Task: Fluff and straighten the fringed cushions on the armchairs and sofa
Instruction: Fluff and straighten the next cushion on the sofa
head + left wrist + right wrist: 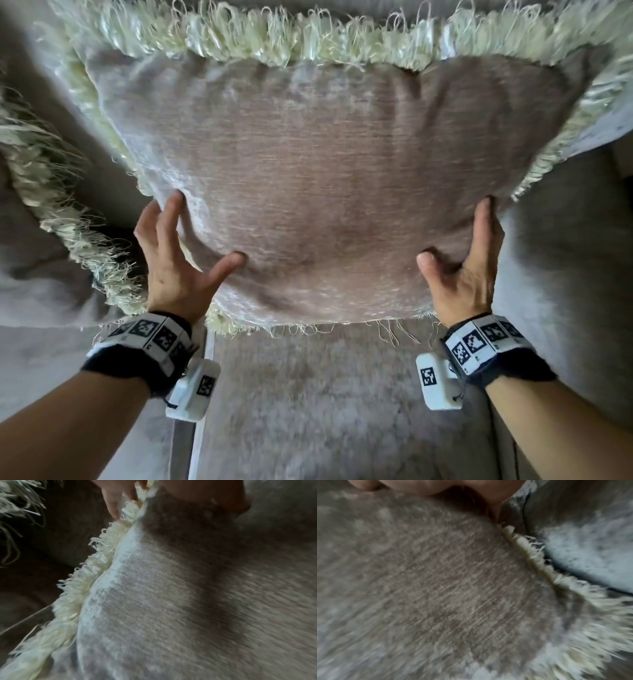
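- Looking first at the seat (342, 411), I read its plush grey surface as the base: the cushion's lower fringe just reaches it at 6 o'clock, so the cushion stands propped toward the backrest, not lying flat.
- The fringed cushion (329, 192) fills the centre of the head view, upright and bulging toward me, cream fringe (274, 37) running along 12 o'clock and down both sides. I judge it is held at its lower corners so that squeezing inward plumps the filling.
- A second fringed cushion (44, 192) sits at 9 o'clock, just beside the first; its fringe looks tangled, probably waiting its turn.
- My left hand (178, 260) clasps the cushion's 8 o'clock corner, thumb pressed into the front face, fingers spread round the edge behind.
- My right hand (469, 267) mirrors it at 4 o'clock, thumb dug into the fabric, fingers wrapped round the side; the even grip keeps the cushion square.
- In the left wrist view a fingertip (114, 511) touches the fringe, so loops could snag.
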